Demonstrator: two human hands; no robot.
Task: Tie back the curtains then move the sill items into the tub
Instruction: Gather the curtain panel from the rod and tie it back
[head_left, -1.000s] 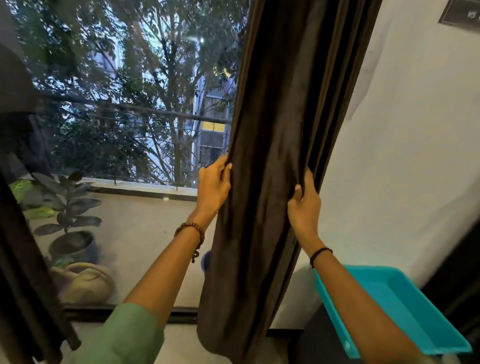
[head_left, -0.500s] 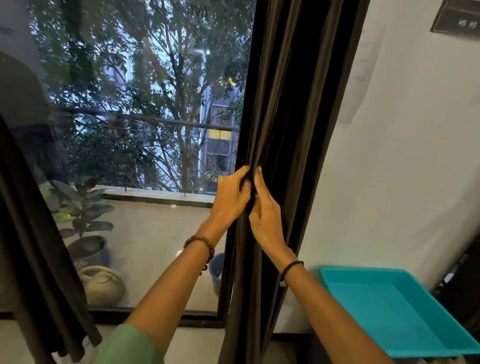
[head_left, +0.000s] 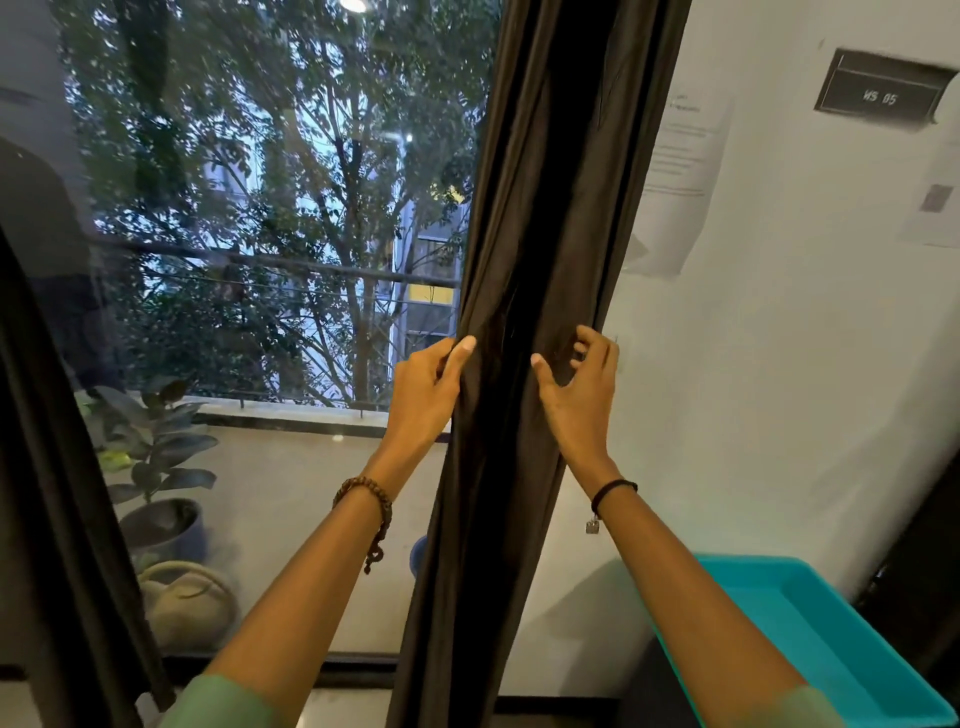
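A dark brown curtain (head_left: 540, 218) hangs bunched at the right edge of the window. My left hand (head_left: 426, 395) grips its left fold at mid height. On the curtain's right side my right hand (head_left: 579, 395) has its fingers curled and partly apart against the fabric. A second dark curtain (head_left: 57, 493) hangs at the far left. The turquoise tub (head_left: 826, 639) sits empty at the lower right, below my right forearm.
Behind the glass stand a potted plant (head_left: 156, 467) in a blue pot, a beige watering can (head_left: 187, 603) and a blue pot (head_left: 418, 556) partly hidden by the curtain. A white wall (head_left: 779, 364) with papers and a dark sign (head_left: 883, 91) rises at the right.
My hands, pressed together on the curtain half a second ago, have moved apart, one to each side of the gathered bundle. The curtain is bunched narrower than a second ago.
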